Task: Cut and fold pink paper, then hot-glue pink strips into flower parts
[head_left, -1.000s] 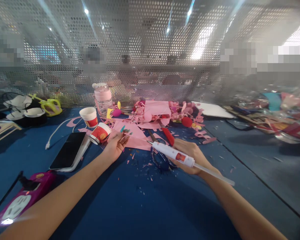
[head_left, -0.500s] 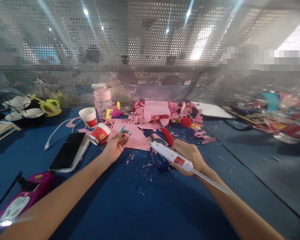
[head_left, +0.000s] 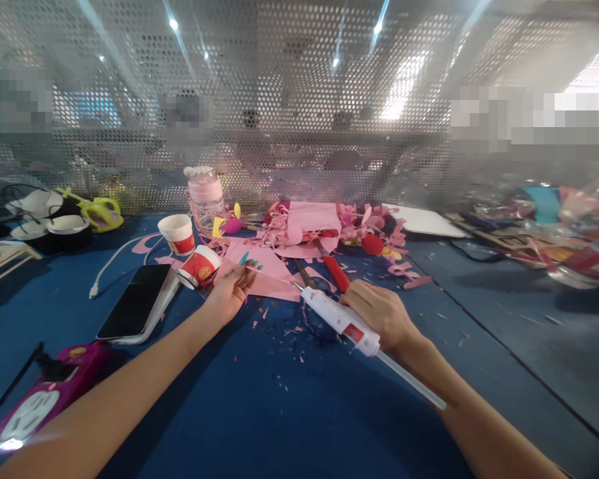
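My right hand [head_left: 379,311] is wrapped round a white glue gun [head_left: 337,316], with a clear glue stick [head_left: 412,379] jutting from its rear. The gun's metal tip points left, toward my left hand [head_left: 230,291]. The fingers of my left hand are pinched on a thin pale strip [head_left: 268,273], which reaches toward the tip. Under the strip lies a pink sheet [head_left: 274,291]. A red handle [head_left: 335,271] shows just beyond my right hand. Dark scissors [head_left: 315,319] lie partly hidden behind the gun.
Paper cups [head_left: 176,234], a tipped cup [head_left: 198,267], a phone [head_left: 136,301] and a purple power strip [head_left: 54,392] are on the left. A bottle [head_left: 205,199] and pink paper scraps [head_left: 304,226] stand behind. Plastic-wrapped items [head_left: 586,256] sit right.
My right hand has shifted slightly, and the rear of the glue gun has swung a little down and left. My left hand has hardly moved.
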The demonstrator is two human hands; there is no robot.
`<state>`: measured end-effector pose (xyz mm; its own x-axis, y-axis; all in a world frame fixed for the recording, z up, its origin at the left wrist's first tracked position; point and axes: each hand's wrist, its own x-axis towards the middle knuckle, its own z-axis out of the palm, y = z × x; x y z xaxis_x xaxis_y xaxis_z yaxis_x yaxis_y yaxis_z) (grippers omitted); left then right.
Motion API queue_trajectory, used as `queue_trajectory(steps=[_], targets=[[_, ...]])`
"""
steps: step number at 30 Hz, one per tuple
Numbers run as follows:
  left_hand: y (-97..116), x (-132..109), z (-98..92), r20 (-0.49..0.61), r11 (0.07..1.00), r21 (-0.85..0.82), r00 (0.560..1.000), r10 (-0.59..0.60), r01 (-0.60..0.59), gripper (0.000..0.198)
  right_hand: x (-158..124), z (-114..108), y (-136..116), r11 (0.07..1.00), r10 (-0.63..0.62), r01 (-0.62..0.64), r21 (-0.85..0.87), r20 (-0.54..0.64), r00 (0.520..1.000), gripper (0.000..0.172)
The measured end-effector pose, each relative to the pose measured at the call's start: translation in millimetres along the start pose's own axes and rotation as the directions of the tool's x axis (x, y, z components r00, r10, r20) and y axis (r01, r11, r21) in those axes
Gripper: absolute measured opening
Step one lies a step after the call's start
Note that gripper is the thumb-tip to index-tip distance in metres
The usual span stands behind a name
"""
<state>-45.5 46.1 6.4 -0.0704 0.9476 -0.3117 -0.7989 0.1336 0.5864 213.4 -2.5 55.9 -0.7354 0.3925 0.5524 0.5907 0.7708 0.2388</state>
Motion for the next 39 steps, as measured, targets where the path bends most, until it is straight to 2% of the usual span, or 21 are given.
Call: queue_trajectory(steps=[6,9,13,17,28,39], targets=[[1,0,-0.3,-0.001,1.000,-0.007,1.000,0.003,-0.003,0.022,5,-4,-3,0.993,-0.038,0.037,-0.113,-0.010,0.999,0.034],[1,0,-0.3,0.017,1.000,-0.008,1.000,0.007,-0.007,0.021,4,-4,-3,0.988,-0.011,0.006,-0.157,-0.029,1.000,0.031],[1,-1,0.1,0.023,1.000,-0.006,1.000,0.012,-0.012,0.021,-1,-4,0,0.994,0.063,-0.068,-0.089,-0.051,0.997,0.026],[0,-1,-0.2,0.035,1.000,-0.004,0.999,0.020,-0.019,0.021,-3,-2,2,0.997,0.078,-0.078,-0.020,0.008,0.997,0.025],[0,-1,1.0,0.015,1.000,0.004,1.000,0.023,-0.023,0.025,-4,4,0,0.995,0.103,-0.103,0.000,0.055,0.993,0.014],[0,-2,0.6,0.041,0.999,-0.007,0.999,0.031,-0.031,0.025,-2,4,-3,0.996,0.084,-0.084,-0.007,0.007,0.996,0.015]])
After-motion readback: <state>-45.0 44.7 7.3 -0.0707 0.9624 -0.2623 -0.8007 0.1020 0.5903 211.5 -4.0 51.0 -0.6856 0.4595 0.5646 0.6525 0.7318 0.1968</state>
